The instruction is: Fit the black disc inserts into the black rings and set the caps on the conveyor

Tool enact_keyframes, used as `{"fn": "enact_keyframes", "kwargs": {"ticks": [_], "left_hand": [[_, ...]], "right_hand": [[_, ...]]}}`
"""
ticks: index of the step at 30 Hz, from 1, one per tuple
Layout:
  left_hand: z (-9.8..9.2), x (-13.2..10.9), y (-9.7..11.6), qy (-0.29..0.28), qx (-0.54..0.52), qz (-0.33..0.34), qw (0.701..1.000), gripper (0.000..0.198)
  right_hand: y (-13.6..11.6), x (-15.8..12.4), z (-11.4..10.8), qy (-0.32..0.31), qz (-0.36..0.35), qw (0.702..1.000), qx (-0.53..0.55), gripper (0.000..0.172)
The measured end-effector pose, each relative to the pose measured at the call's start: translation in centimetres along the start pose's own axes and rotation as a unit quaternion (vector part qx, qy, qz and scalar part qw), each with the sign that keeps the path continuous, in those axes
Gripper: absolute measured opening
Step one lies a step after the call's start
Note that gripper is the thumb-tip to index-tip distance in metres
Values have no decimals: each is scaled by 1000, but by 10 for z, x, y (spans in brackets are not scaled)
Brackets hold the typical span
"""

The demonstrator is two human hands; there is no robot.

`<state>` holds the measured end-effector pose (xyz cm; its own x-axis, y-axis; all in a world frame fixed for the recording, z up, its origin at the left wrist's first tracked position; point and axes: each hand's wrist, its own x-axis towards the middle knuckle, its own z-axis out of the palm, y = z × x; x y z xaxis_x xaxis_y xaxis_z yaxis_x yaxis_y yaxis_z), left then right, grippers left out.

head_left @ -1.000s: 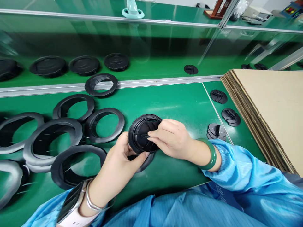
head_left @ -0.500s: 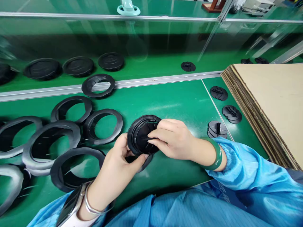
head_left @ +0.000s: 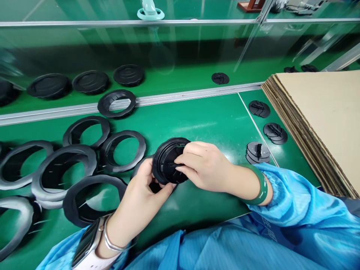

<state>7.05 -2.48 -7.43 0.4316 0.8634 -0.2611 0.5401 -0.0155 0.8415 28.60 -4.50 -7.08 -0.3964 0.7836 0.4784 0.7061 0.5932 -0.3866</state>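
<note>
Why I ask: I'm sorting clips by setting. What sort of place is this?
Probably a factory assembly bench: identical black rings across a green mat, a cardboard stack, a held cap.

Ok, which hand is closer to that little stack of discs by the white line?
Right. Your right hand sits just left of the disc stack; your left hand is farther left, both gripping the black round part.

An aluminium rail (head_left: 182,95) crosses the green table (head_left: 213,120). One black ring (head_left: 115,114) lies on it, and more black rings (head_left: 142,148) overlap on its near side, to the left. Beyond it sit three closed black caps (head_left: 90,81) and a small slotted disc (head_left: 220,78). At its right end, on the near side, lies a stack of cardboard sheets (head_left: 323,120), with more slotted discs (head_left: 275,133) just beside it.
</note>
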Motion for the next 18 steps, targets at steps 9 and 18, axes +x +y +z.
{"fn": "enact_keyframes", "kwargs": {"ticks": [9, 18], "left_hand": [[0, 0, 1, 1, 5, 8, 1000, 39], [1, 2, 0, 12, -52, -17, 998, 44]], "right_hand": [[-6, 4, -4, -12, 2, 1000, -23, 19], [-1, 1, -1, 18, -36, 999, -19, 21]]}}
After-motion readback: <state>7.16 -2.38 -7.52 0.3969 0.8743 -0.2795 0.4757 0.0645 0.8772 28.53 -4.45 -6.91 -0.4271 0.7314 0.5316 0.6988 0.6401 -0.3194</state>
